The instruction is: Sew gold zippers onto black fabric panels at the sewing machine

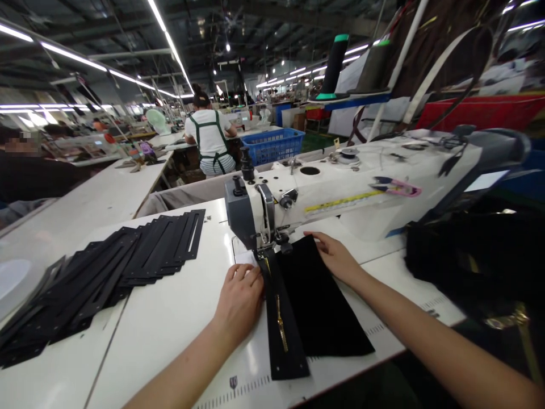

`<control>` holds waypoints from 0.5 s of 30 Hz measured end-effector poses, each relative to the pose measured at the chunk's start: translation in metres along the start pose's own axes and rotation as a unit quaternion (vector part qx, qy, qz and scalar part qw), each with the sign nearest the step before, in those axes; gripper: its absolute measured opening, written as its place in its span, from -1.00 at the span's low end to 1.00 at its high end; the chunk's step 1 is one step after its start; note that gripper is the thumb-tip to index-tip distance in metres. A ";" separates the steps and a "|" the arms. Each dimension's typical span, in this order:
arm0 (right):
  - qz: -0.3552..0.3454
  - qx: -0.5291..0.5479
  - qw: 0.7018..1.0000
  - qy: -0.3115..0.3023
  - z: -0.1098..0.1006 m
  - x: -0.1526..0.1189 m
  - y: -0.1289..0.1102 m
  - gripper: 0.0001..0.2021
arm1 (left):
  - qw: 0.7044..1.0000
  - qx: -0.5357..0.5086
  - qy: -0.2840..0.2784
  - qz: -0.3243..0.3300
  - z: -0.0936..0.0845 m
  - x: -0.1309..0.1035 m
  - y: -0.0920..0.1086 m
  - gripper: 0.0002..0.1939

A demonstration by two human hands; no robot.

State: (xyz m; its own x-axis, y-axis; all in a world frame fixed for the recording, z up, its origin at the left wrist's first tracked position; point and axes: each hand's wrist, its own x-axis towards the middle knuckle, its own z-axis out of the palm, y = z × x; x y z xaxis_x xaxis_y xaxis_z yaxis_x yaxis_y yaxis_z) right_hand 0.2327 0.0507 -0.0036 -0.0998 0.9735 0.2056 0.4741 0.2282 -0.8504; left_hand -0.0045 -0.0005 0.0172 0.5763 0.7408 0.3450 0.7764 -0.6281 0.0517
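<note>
A black strip with a gold zipper [280, 324] set in its slot lies lengthwise under the presser foot of a white sewing machine [340, 187]. Beside and partly beneath it, a black fabric panel [326, 307] spreads to the right. My left hand [242, 292] lies against the strip's left edge near the foot, palm down with its fingers lightly bent. At the panel's far right edge, my right hand [336, 255] has the fabric edge between its fingers; its thumb is partly hidden. A small white piece [246, 257] shows just beyond my left fingertips.
Overlapping black slotted strips [162, 250] lie fanned out on the left of the table. Pink-handled thread snips [398, 186] rest on the machine arm. Dark fabric [472, 255] is heaped at right. A co-worker [208, 136] sits ahead beside a blue crate [272, 146].
</note>
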 end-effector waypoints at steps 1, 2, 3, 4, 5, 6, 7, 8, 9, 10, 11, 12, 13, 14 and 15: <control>0.004 0.005 1.000 -0.009 0.000 0.002 0.001 -0.63 | 1.000 0.020 -0.006 0.000 -0.001 0.000 0.001 -0.78; 0.006 0.007 1.000 -0.015 0.000 0.004 0.001 -0.62 | 0.999 0.033 -0.012 0.001 -0.001 0.000 0.002 -0.78; 0.006 0.006 1.000 -0.018 0.000 0.006 0.001 -0.62 | 0.999 0.040 -0.015 0.003 -0.002 -0.001 0.002 -0.78; 0.004 0.002 1.000 -0.018 0.001 0.007 0.000 -0.64 | 0.999 0.043 -0.015 0.005 -0.002 -0.001 0.002 -0.78; 0.000 -0.005 1.000 -0.017 0.001 0.008 -0.002 -0.67 | 0.999 0.043 -0.013 0.007 -0.003 -0.001 0.002 -0.78; -0.006 -0.014 1.000 -0.015 0.002 0.009 -0.004 -0.71 | 0.999 0.042 -0.010 0.010 -0.003 -0.001 0.002 -0.77; -0.013 -0.024 1.000 -0.014 0.002 0.009 -0.006 -0.74 | 0.999 0.040 -0.009 0.012 -0.003 0.000 0.002 -0.77; -0.021 -0.036 0.999 -0.014 0.003 0.009 -0.008 -0.77 | 0.999 0.038 -0.009 0.011 -0.004 0.001 0.002 -0.78; -0.029 -0.048 0.998 -0.013 0.003 0.008 -0.010 -0.77 | 0.999 0.037 -0.009 0.008 -0.004 0.002 0.002 -0.79; -0.037 -0.060 0.997 -0.012 0.003 0.008 -0.012 -0.77 | 0.999 0.036 -0.010 0.003 -0.005 0.003 0.002 -0.81; -0.043 -0.073 0.996 -0.012 0.003 0.007 -0.012 -0.77 | 0.999 0.037 -0.010 -0.002 -0.005 0.004 0.003 -0.82; -0.049 -0.085 0.995 -0.010 0.002 0.007 -0.012 -0.78 | 0.999 0.039 -0.009 -0.005 -0.006 0.004 0.003 -0.82; -0.053 -0.098 0.994 -0.007 0.000 0.007 -0.011 -0.79 | 0.999 0.039 -0.007 -0.007 -0.006 0.005 0.004 -0.82; -0.055 -0.112 0.992 -0.001 -0.002 0.007 -0.009 -0.79 | 0.999 0.039 -0.005 -0.008 -0.006 0.005 0.004 -0.82; -0.054 -0.126 0.991 0.009 -0.004 0.008 -0.008 -0.79 | 0.999 0.037 -0.002 -0.009 -0.006 0.004 0.005 -0.82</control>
State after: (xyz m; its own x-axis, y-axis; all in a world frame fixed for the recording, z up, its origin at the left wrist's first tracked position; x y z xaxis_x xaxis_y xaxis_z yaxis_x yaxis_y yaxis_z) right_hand 0.2319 0.0566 0.0064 -0.1480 0.9427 0.2989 0.6647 0.3187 -0.6758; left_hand -0.0001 -0.0017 0.0246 0.5639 0.7525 0.3403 0.8029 -0.5959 -0.0128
